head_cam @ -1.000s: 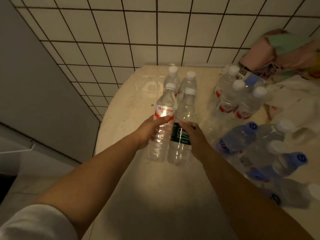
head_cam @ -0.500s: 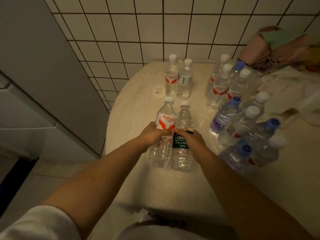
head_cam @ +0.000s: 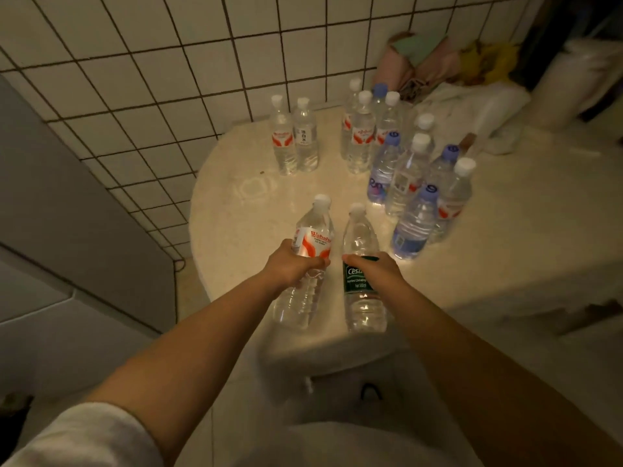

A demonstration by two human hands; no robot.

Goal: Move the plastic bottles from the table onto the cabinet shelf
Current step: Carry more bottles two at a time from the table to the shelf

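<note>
My left hand grips a clear bottle with a red and white label around its middle. My right hand grips a clear bottle with a dark green label. Both bottles are held side by side, tilted, above the near rounded edge of the beige table. Two bottles stand by the wall at the back. A cluster of several bottles with white and blue caps stands on the table's right.
A tiled wall runs behind the table. A grey cabinet side stands at the left. Crumpled cloths and white bags lie at the back right. The floor shows below the table edge.
Both hands have lifted their bottles and drawn them back toward me, off the table's middle to its near edge. The view has pulled back, showing more of the table.
</note>
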